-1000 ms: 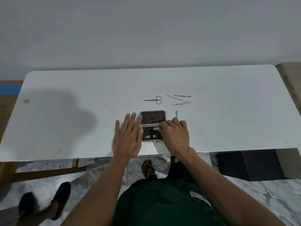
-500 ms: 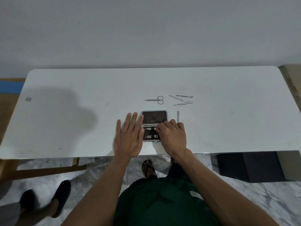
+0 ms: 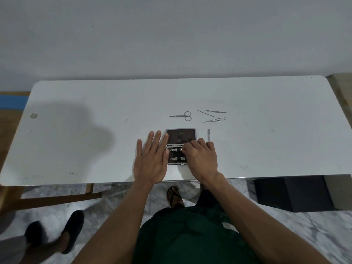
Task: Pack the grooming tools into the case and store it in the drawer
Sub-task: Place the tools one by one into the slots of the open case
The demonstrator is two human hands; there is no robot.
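A small dark grooming case (image 3: 181,137) lies open on the white table (image 3: 76,130) near its front edge. Two nail clippers (image 3: 176,159) sit strapped in its near half. My left hand (image 3: 152,159) rests flat and open against the case's left side. My right hand (image 3: 200,157) covers the near half's right part, fingers curled on a tool there; its grip is hidden. Beyond the case lie small scissors (image 3: 182,116), a thin pick (image 3: 205,113), a cuticle tool (image 3: 216,111) and tweezers (image 3: 214,120). A slim file (image 3: 208,134) lies right of the case.
A dark box (image 3: 291,193) stands on the marble floor under the table's right side. Wooden frame pieces (image 3: 57,199) show under the left. Another person's foot in a dark shoe (image 3: 73,229) is at the lower left. A grey wall backs the table.
My right hand has shifted slightly left over the case's near half. My left hand stays flat beside the case. The loose tools have not moved.
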